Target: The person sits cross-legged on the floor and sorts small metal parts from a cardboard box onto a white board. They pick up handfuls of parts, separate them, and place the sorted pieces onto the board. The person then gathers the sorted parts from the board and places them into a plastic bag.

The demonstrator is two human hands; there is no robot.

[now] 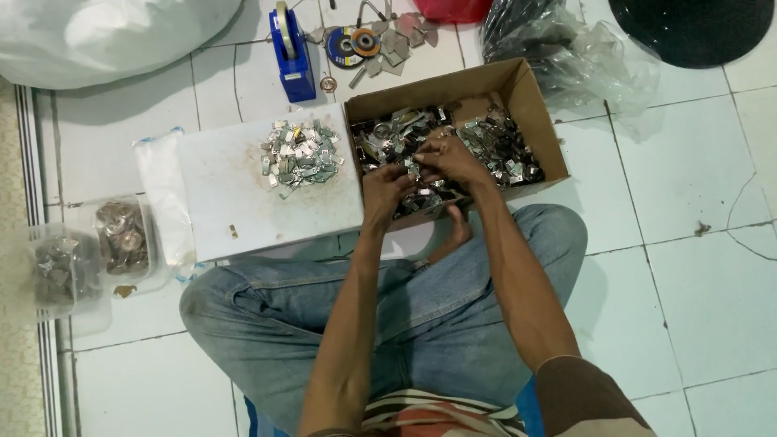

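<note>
Head view: left hand (387, 188) and right hand (450, 157) meet over the open brown cardboard box (530, 105), fingers pinched on a small silver metal piece (413, 167) above the loose metal parts (494, 146) filling it. White board (227, 190) touches the box's left wall, with a heap of small silver tags (299, 154) at its top right corner. Blue tape dispenser (293, 53) and grinding discs (354, 44) on the tile floor beyond. Clear plastic tubs (73, 259) at left blurred, contents unclear.

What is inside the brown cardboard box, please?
The cardboard box holds many small shiny metal parts. Both hands, left hand and right hand, reach in and cover some. The box bottom is hidden.
</note>
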